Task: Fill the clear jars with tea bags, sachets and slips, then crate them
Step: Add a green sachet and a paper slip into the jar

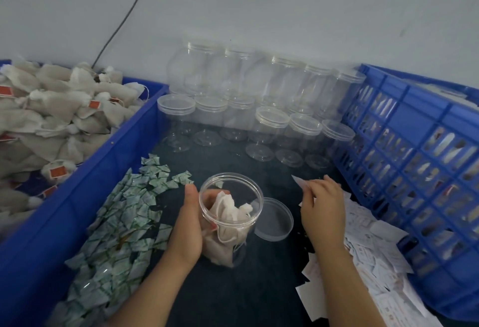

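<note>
My left hand (189,223) grips the open jar (248,197) from its left side, thumb up near the rim, fingers curled round the far wall and showing through the clear plastic; the jar stands on the dark counter (233,295), roughly in the middle of it, tilted a little towards me; inside it lie a few crumpled tea bags (225,212), filling the lower part and reaching up towards the mouth; the lid (274,220) lies flat on the counter just beside the jar, on its right.

My right hand (324,210) hangs over the right side of the counter, fingers bent, pinching a white slip (299,181) whose pointed corner sticks out to the left; below and behind it spreads the heap of slips (370,246), lying against the foot of the blue crate (420,129); through the crate's lattice wall I can see pale shapes, but I cannot tell what they are.

On the left of the counter lies a long drift of green-and-white sachets (121,223), running along the wall of the blue bin (108,168); the bin is piled high with loose bags (46,119), some showing orange tags.

At the back, against the wall, stand the capped jars (272,119), stacked in two layers; a dark cable (124,20) runs up the wall above the bin.
</note>
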Demonstrator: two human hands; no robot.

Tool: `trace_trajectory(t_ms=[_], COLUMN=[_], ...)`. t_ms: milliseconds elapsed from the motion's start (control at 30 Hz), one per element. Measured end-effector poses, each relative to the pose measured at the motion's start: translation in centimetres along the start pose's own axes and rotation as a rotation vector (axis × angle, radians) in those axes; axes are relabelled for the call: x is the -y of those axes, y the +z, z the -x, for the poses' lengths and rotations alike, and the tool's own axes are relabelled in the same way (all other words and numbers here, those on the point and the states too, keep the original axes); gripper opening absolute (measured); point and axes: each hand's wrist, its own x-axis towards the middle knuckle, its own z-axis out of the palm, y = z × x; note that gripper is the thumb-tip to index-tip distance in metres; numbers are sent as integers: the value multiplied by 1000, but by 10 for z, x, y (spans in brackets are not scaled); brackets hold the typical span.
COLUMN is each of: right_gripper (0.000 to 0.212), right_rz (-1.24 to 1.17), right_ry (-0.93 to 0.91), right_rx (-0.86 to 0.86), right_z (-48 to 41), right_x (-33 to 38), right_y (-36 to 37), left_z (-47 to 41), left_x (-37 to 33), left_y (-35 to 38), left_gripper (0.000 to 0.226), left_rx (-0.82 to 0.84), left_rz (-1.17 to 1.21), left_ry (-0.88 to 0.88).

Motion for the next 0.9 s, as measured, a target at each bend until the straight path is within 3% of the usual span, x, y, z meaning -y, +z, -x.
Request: trace_trajectory(t_ms=[133,233,333,400,633,900], right_gripper=[22,19,17,16,32,21], right_rz=[-113,-459,-777,-861,-772,-648], right_ry=[-30,24,-73,-138,-187,-394], right_rx=[-29,-103,-135,-75,184,156], right_z=[7,12,26,37,50,51], right_x=[16,47,85,100,100,101], right_y=[-6,-21,-35,-39,-27,-20], left_z=[1,0,-1,-2,1,-1], left_x=[-2,-2,-2,-2,-3,-1], left_y=[-1,0,1,2,3,0], left_gripper=[81,77,74,72,68,76], left_rx=[5,5,-1,-6,15,-38], left_rz=[8,29,22,12,-15,-124], left_ry=[-4,-28,-40,-40,-28,13])
